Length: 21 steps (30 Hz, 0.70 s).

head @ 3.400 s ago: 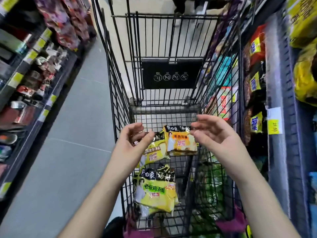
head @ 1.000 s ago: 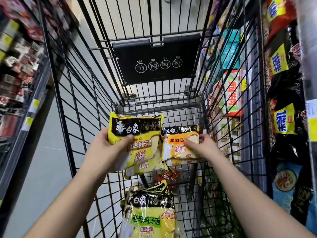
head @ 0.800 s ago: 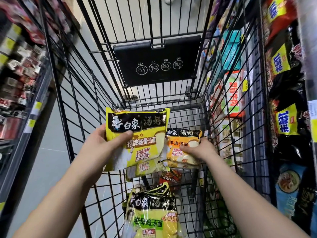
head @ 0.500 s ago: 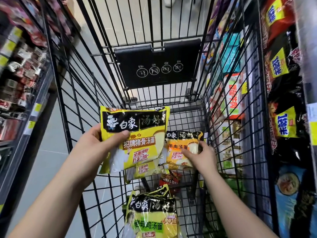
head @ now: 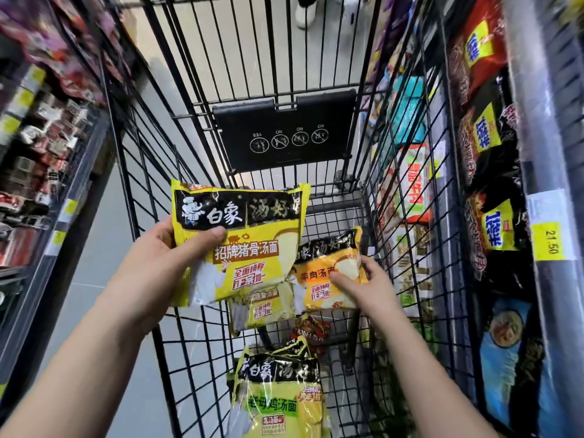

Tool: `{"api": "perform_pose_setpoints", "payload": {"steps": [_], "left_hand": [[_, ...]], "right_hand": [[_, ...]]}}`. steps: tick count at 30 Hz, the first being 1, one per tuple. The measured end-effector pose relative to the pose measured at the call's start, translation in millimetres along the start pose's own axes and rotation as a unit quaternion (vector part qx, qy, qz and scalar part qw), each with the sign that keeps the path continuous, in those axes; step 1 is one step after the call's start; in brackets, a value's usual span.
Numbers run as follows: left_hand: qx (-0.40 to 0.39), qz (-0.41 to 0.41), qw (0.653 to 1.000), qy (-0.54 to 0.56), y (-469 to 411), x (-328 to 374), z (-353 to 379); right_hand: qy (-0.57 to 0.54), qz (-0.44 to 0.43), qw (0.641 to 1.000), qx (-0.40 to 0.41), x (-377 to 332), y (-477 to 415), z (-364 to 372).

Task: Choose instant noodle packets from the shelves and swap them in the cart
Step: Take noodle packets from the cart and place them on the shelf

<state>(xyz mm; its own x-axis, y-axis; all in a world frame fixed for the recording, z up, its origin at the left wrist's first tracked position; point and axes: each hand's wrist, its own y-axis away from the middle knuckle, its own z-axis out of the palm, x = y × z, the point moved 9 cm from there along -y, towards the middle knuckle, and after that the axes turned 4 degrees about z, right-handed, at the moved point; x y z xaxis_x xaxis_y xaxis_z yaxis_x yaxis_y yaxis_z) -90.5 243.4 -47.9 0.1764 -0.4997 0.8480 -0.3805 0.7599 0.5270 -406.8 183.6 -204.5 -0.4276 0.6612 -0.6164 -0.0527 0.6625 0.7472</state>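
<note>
While both hands are over the basket, the black wire cart (head: 202,336) fills most of the view, standing in an aisle between a shelf (head: 47,147) on the left and a shelf (head: 493,216) of dark and yellow packets on the right. Black plastic flap (head: 284,131) with four round pictograms hangs on the cart's far end wall. Yellow price tag (head: 548,241) reading 21.50 sits on the right shelf edge.

Left hand (head: 164,263): clenched on a yellow noodle packet (head: 240,245), thumb across its front, fingers behind; packet held upright above the cart's upper level, label facing the camera.

Right hand (head: 363,286): grasping an orange-yellow noodle packet (head: 328,273) by its lower right part, fingertips on its face; this packet is just right of, and partly overlapped by, the left hand's packet.

Second yellow packet (head: 262,308) lies below the held one, mostly hidden by it. Green-banded packet (head: 278,393) lies nearer the camera in the cart, apart from both hands. Small red-and-dark packet (head: 311,327) shows between them, lower in the basket; label unreadable.
</note>
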Motion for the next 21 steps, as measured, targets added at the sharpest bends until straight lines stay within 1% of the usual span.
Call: {"api": "perform_pose_setpoints", "payload": {"steps": [3, 5, 7, 9, 11, 14, 21], "left_hand": [[0.013, -0.006, 1.000, 0.014, 3.1, 13.3, -6.7], [0.003, -0.009, 1.000, 0.021, 8.6, 25.6, -8.8], [-0.005, -0.008, 0.999, 0.033, 17.5, 42.9, -12.8], [-0.014, 0.003, 0.999, 0.052, 29.8, 66.7, -17.3], [-0.032, 0.023, 0.997, 0.066, 44.0, 94.2, -20.5], [-0.051, 0.059, 0.994, 0.077, 68.0, 139.4, -28.6], [-0.095, 0.158, 0.980, 0.077, 131.2, 253.0, -37.7]], "right_hand": [[-0.012, -0.006, 1.000, -0.011, -24.9, 17.0, -15.2], [-0.047, -0.018, 0.999, -0.007, -46.2, 30.8, -28.7], [-0.118, -0.042, 0.992, -0.017, -74.4, 52.3, -39.4], [-0.195, -0.074, 0.977, -0.050, -106.6, 81.4, -47.6], [-0.227, -0.101, 0.966, -0.068, -139.3, 114.2, -56.6], [-0.271, -0.150, 0.948, -0.066, -184.2, 162.7, -75.7], [-0.307, -0.258, 0.915, -0.046, -277.3, 288.9, -118.7]]}}
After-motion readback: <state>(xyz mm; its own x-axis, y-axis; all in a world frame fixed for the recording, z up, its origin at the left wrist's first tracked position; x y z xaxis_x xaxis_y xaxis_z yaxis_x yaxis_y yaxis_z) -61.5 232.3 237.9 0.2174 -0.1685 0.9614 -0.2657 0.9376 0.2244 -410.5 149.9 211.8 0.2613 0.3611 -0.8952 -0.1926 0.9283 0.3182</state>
